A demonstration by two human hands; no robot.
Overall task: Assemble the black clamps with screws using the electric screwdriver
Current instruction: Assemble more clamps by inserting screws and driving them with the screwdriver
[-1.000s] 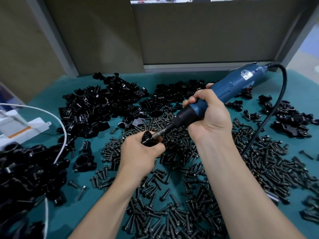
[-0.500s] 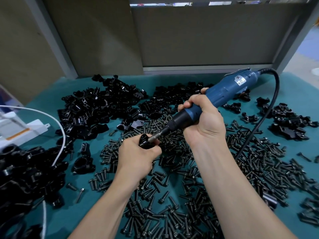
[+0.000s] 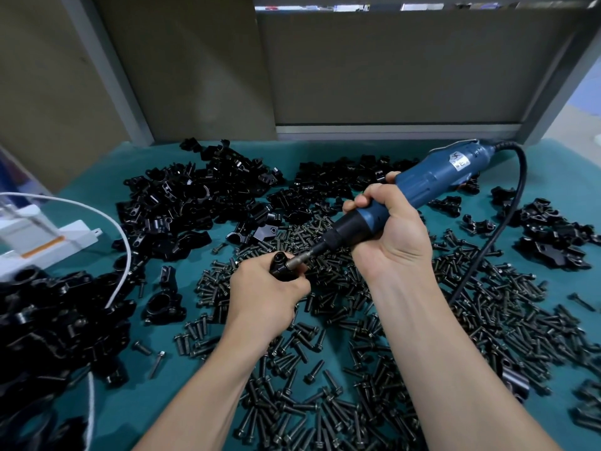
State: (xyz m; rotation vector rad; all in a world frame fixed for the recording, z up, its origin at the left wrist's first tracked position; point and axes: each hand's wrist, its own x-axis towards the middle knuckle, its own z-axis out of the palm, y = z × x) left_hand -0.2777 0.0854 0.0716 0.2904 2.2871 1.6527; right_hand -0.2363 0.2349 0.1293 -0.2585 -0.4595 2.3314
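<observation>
Mid-frame, your left hand [image 3: 266, 297] curls round one clamp [image 3: 280, 267]; your right hand [image 3: 392, 237] grips the screwdriver [image 3: 435, 179], its bit at the clamp; judging by the loose screws [image 3: 487, 307] and the heap [image 3: 182, 203] upper left, most work remains.

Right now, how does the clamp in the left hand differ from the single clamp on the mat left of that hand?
The held clamp is gripped by the left hand; the lone clamp lies untouched on the teal mat. The bit of the electric screwdriver meets the held clamp; no tool meets the lone clamp. That hand hides much of the held clamp; the lone clamp shows its round bore. Both are black.
</observation>
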